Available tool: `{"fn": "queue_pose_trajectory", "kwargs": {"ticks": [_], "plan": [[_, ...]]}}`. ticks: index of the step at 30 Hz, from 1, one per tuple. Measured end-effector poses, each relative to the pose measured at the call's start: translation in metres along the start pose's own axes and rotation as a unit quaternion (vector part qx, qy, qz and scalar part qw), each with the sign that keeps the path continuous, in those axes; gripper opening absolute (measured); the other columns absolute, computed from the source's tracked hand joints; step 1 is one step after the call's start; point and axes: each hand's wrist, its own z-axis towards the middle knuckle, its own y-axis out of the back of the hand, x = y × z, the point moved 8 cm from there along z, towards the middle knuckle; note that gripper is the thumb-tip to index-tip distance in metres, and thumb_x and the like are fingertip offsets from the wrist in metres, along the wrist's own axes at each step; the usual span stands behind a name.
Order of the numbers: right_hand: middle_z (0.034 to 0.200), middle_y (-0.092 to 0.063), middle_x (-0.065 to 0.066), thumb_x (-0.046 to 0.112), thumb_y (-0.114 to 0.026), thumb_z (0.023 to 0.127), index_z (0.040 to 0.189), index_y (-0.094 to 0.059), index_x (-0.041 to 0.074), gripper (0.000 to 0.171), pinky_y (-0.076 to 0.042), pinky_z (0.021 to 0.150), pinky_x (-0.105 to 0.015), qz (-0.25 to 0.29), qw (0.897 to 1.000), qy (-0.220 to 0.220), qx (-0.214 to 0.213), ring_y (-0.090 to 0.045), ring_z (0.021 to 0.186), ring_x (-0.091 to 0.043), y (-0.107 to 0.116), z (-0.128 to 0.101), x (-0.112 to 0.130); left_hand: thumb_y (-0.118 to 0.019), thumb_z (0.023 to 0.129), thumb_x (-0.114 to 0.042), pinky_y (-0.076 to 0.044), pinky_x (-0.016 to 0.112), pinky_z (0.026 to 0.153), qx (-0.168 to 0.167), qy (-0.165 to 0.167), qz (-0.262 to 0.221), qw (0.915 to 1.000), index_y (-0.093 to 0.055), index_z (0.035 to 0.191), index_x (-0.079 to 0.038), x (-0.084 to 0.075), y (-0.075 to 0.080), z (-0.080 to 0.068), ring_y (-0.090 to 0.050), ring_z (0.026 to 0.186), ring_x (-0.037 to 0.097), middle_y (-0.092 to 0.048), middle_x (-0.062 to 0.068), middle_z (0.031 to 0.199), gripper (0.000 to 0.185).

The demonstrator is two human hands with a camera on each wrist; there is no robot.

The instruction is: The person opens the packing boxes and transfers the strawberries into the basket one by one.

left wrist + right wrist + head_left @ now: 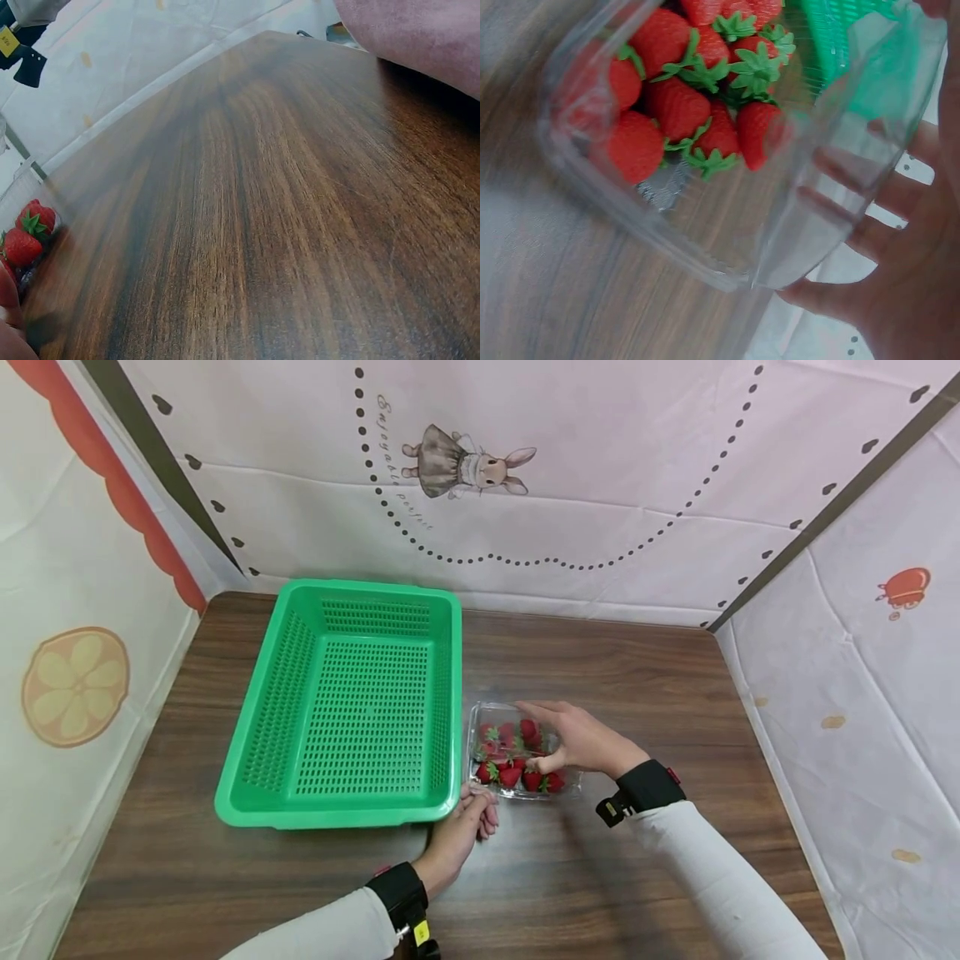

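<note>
Head view shows my right hand arched over the clear punnet of strawberries, thumb on its near edge and fingers curling round the far side — gripping it, I think, though the clear plastic blurs the contact. My left hand, fingers loosely curled, touches the punnet's near corner, just beside the green basket on the wooden table. To lift well, I'd squeeze lightly — the thin walls flex — and keep it level.
</note>
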Motion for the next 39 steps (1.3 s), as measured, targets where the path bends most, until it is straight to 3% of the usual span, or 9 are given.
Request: {"fn": "queue_pose_trajectory", "kwargs": {"ticks": [4,9,15,20,24,33,37,39], "plan": [[0.148,-0.046,-0.015,0.049,-0.069,0.077,0.151,-0.036,0.018,0.087,-0.041,0.101,-0.057,-0.013,1.000,-0.015,0.015,-0.048,0.131,-0.035,0.002,0.001,-0.001,-0.047,0.097,-0.012,-0.045,0.022,0.057,0.009,0.003,0.008,0.9999,-0.056,0.105,0.004,0.001,0.000,-0.002,-0.052,0.060,0.011,-0.055,0.002,0.070,0.020],[0.151,-0.042,-0.015,0.051,-0.071,0.077,0.149,-0.039,0.014,0.086,-0.038,0.104,-0.057,-0.033,0.999,0.001,0.025,-0.047,0.132,-0.035,0.005,0.003,0.005,-0.047,0.098,-0.015,-0.044,0.022,0.058,0.017,0.007,0.007,0.9998,-0.056,0.106,0.005,0.004,-0.001,-0.003,-0.052,0.061,0.010,-0.056,0.000,0.070,0.023],[0.148,-0.047,-0.012,0.046,-0.069,0.080,0.143,-0.048,0.012,0.074,-0.038,0.106,-0.055,-0.049,0.999,0.011,0.016,-0.048,0.132,-0.031,0.022,0.000,0.016,-0.047,0.099,-0.017,-0.044,0.022,0.060,0.025,0.004,0.009,0.9996,-0.056,0.107,0.006,0.004,0.000,-0.003,-0.052,0.061,0.009,-0.057,0.000,0.071,0.026],[0.131,-0.063,-0.010,0.041,-0.066,0.087,0.131,-0.060,0.009,0.054,-0.048,0.097,-0.046,-0.050,0.998,-0.003,-0.044,-0.061,0.118,-0.027,0.049,-0.005,0.023,-0.049,0.098,-0.019,-0.044,0.021,0.060,0.029,0.008,0.008,0.9995,-0.057,0.105,0.005,0.005,0.002,-0.004,-0.053,0.062,0.009,-0.058,0.000,0.071,0.026],[0.124,-0.066,-0.012,0.040,-0.062,0.091,0.127,-0.061,0.007,0.048,-0.048,0.094,-0.045,-0.075,0.990,-0.012,-0.120,-0.065,0.108,-0.026,0.067,-0.006,0.024,-0.049,0.098,-0.020,-0.043,0.022,0.060,0.035,0.020,0.008,0.9992,-0.057,0.104,0.003,0.006,0.004,-0.004,-0.052,0.063,0.009,-0.057,-0.001,0.071,0.025],[0.133,-0.056,-0.016,0.026,-0.068,0.088,0.136,-0.052,0.008,0.054,-0.036,0.099,-0.055,-0.141,0.953,-0.086,-0.253,-0.052,0.121,-0.034,0.077,-0.010,0.000,-0.045,0.100,-0.024,-0.043,0.025,0.063,0.059,0.040,0.017,0.9973,-0.055,0.110,0.003,0.008,0.003,-0.006,-0.051,0.067,0.012,-0.056,-0.001,0.074,0.030],[0.142,-0.045,-0.019,0.021,-0.068,0.087,0.143,-0.042,0.007,0.063,-0.037,0.097,-0.057,-0.126,0.945,-0.104,-0.284,-0.050,0.121,-0.037,0.073,-0.009,-0.014,-0.047,0.099,-0.024,-0.043,0.025,0.064,0.056,0.044,0.022,0.9972,-0.058,0.103,0.002,0.009,0.004,-0.006,-0.051,0.066,0.011,-0.056,-0.001,0.074,0.029],[0.146,-0.039,-0.019,0.021,-0.068,0.087,0.148,-0.035,0.009,0.070,-0.039,0.093,-0.057,-0.108,0.944,-0.118,-0.290,-0.054,0.112,-0.038,0.070,-0.007,-0.022,-0.047,0.099,-0.024,-0.043,0.024,0.064,0.056,0.046,0.024,0.9971,-0.059,0.099,0.002,0.009,0.004,-0.007,-0.051,0.066,0.011,-0.056,-0.001,0.073,0.029]]}}
